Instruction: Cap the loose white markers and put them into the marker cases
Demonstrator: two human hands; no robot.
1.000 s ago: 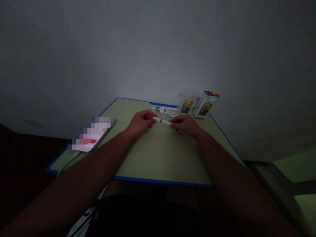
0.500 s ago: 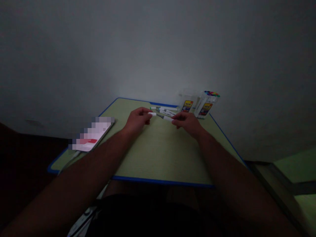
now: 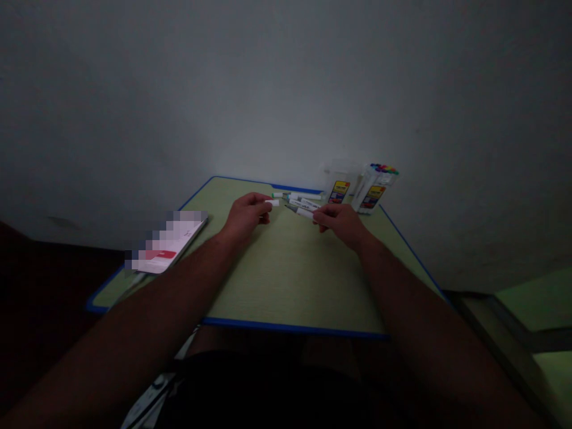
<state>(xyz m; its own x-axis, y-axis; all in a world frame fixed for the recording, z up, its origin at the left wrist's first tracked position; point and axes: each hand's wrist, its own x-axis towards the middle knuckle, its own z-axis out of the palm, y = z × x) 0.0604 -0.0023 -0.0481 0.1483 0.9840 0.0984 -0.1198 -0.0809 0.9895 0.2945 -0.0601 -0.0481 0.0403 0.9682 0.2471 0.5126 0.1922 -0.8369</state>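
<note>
My left hand (image 3: pixel 250 213) pinches a white marker cap (image 3: pixel 272 203) between thumb and fingers. In my right hand (image 3: pixel 336 219) is a white marker (image 3: pixel 305 213), its grey uncapped tip pointing left toward the cap. A small gap separates tip and cap. Both hands are over the middle-back of the table. Just behind them, several white markers (image 3: pixel 308 196) lie loosely on the tabletop, one with a green end; my right hand and its marker partly cover this group.
A clear case full of colourful-ended markers (image 3: pixel 374 189) stands at the back right, beside a second clear case (image 3: pixel 340 186). On the left lies a tablet-like device with a lit screen (image 3: pixel 167 245) and a cable. The light table (image 3: pixel 286 286) has a blue edge and meets the wall.
The gap between cap and marker tip has widened a little. My left hand has shifted slightly left and up with the cap; my right hand has barely moved.
</note>
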